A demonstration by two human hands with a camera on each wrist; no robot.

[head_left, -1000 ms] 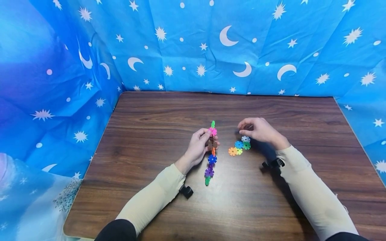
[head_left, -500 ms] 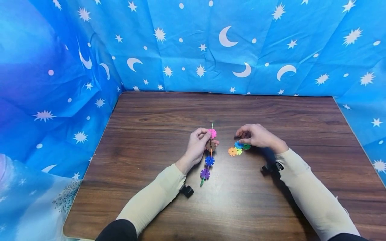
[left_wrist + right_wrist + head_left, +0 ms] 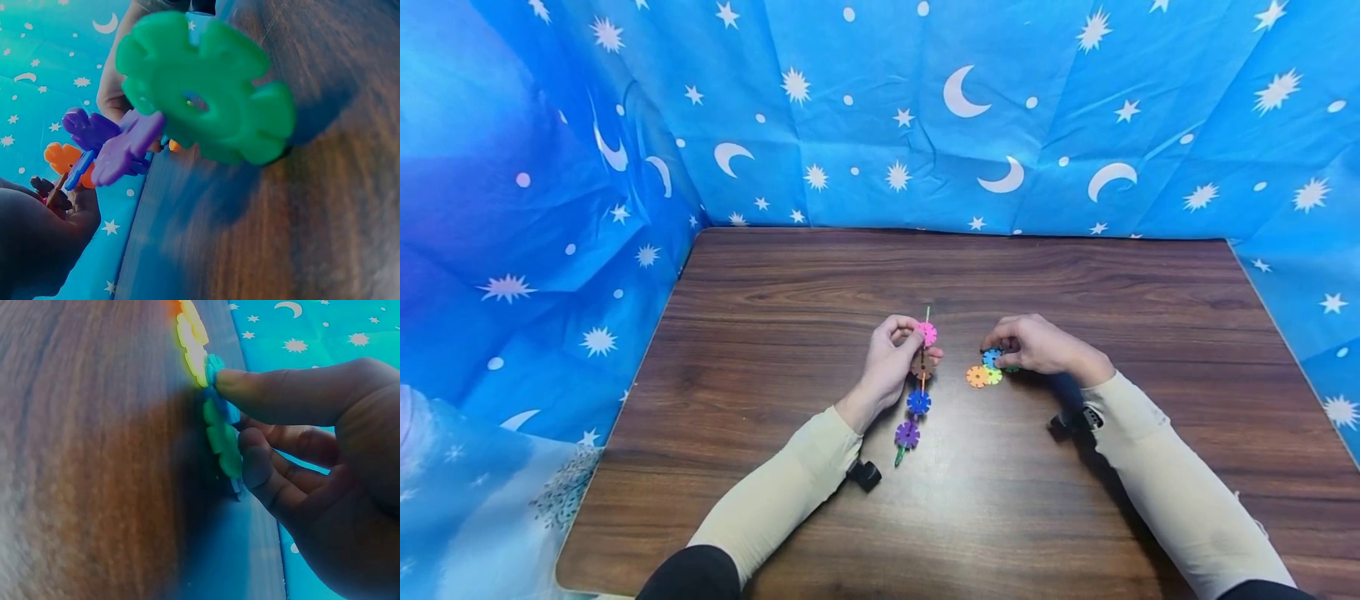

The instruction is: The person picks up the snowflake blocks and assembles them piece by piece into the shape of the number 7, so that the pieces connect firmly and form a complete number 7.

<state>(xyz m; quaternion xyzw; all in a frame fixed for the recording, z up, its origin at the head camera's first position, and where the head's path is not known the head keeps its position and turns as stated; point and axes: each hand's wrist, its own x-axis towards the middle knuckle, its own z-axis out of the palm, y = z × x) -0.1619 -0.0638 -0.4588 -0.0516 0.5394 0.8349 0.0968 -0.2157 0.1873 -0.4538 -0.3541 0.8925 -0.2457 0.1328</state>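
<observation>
My left hand pinches the pink disc near the far end of a chain of notched interlocking plastic discs. A brown disc, an orange one, a blue one, a purple one and a green end disc run toward me. At the far tip a light green disc shows edge-on. My right hand is at the small pile of loose discs, its thumb and finger pinching a lighter blue disc. A green disc lies under that hand, partly hidden.
Beside the blue disc lie an orange disc and a yellow-green disc, overlapping. The pale disc is mostly hidden by the right hand. Wood-grain table meets a blue star-patterned cloth behind.
My right hand has come down and toward me, over the pale disc and onto the blue one. The chain in my left hand has turned, its near end swinging left.
</observation>
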